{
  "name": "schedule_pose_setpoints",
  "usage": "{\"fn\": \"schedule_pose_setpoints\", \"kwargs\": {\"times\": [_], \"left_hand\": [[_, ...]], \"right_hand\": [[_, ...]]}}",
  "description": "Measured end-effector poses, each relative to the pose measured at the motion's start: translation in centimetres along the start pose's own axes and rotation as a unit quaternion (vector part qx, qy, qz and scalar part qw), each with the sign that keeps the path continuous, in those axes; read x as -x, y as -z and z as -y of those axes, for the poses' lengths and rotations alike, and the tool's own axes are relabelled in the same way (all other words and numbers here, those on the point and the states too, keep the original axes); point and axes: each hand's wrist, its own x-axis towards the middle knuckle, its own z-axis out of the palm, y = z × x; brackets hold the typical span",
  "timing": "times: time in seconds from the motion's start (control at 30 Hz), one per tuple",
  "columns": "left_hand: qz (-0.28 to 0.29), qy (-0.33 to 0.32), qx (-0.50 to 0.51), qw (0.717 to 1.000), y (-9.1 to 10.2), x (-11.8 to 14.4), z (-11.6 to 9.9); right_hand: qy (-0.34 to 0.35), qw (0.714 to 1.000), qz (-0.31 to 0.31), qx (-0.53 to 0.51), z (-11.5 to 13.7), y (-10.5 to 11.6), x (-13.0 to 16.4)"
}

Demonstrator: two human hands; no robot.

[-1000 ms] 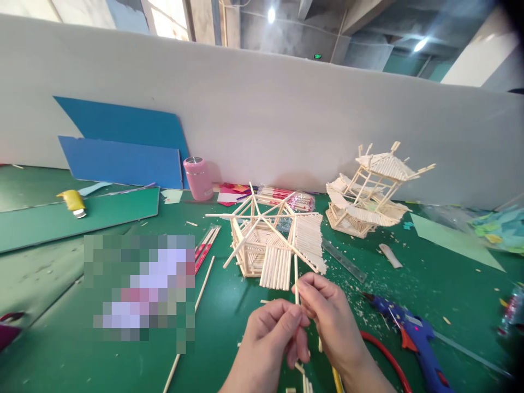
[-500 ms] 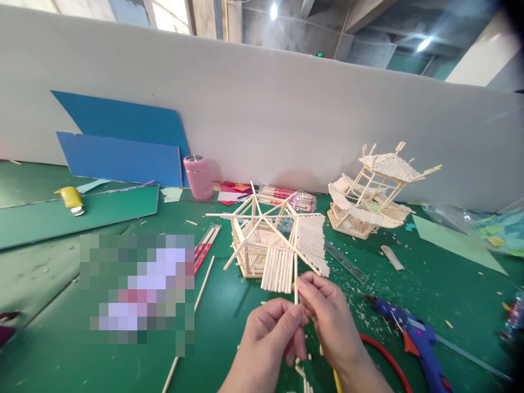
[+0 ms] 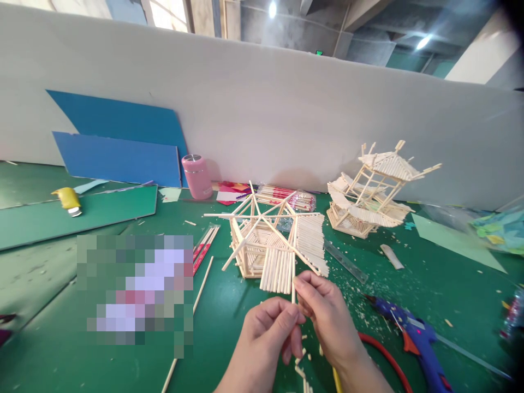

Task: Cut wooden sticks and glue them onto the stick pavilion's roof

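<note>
Green table (image 3: 229, 322) w/ a long white partition wall (image 3: 286, 120) along its far edge, blue boards (image 3: 118, 147) leaning on that wall at the far left. Both hands up front, near the table's near edge: left hand (image 3: 268, 333) closed, thumb and fingers pinched at the base of a thin wooden stick (image 3: 293, 278); right hand (image 3: 325, 314) closed too, fingertips gripping the same stick just above. Stick stands upright, its upper part lying against the roof slats of the unfinished stick pavilion (image 3: 272, 243), which sits mid-table just beyond the hands. Second, more finished stick pavilion (image 3: 370, 194) farther back & to the right, well apart. Blue glue gun (image 3: 413, 333) lies toward the near right corner, red cable (image 3: 387, 357) curling by the right wrist. Clear ruler (image 3: 344, 262) between the unfinished model and the gun. Pink tumbler (image 3: 197, 176) near the far edge by the blue boards, packet of sticks (image 3: 286, 197) beside it to the right. Yellow-handled tool (image 3: 67, 199) at far left on a green cutting mat (image 3: 82, 215). Loose long stick (image 3: 192, 322) on the table left of the hands, offcuts scattered abt under them.
</note>
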Motion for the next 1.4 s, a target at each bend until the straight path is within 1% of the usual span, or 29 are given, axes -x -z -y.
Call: {"fn": "schedule_pose_setpoints", "kwargs": {"times": [0.2, 0.4, 0.73, 1.0, 1.4], "left_hand": [[-0.001, 0.007, -0.004, 1.0, -0.2, -0.4, -0.2], [-0.003, 0.003, 0.007, 1.0, -0.4, -0.1, -0.4], [0.007, 0.0, 0.038, 0.999, -0.6, -0.6, -0.6], [-0.004, -0.006, 0.057, 0.998, -1.0, -0.6, -0.5], [-0.023, -0.013, 0.045, 0.999, -1.2, -0.9, -0.5]], "right_hand": [[0.002, 1.0, -0.004, -0.008, -0.1, 0.1, -0.2], [-0.001, 1.0, -0.009, -0.019, -0.1, 0.2, -0.2], [-0.006, 0.999, -0.004, -0.054, 0.6, -0.1, -0.2], [-0.014, 0.997, -0.003, -0.073, 0.5, 0.0, -0.2], [-0.021, 0.996, 0.018, -0.086, 0.5, -0.1, -0.1]]}}
